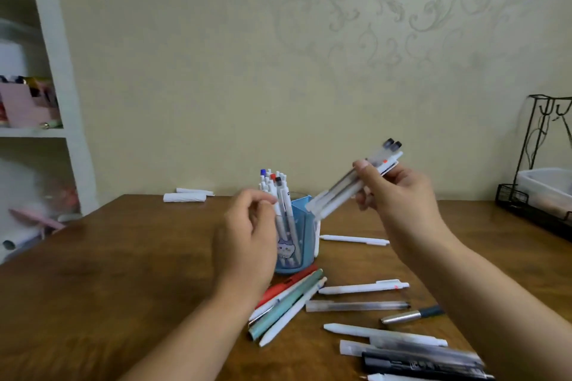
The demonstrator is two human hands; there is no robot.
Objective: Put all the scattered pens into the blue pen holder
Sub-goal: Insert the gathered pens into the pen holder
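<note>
Blue pen holder (297, 235) stood mid-desk (123, 272), part-filled with white pens (280, 195); right hand (399, 192) gripped a pen bundle (353, 182) above it; left hand (247, 238), fingers loosely curled, touched the holder; loose pens (363, 288) lay scattered in front

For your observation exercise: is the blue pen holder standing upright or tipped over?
Upright. The blue pen holder stands on its base on the wooden table, opening upward, with white pens sticking up from it.
</note>
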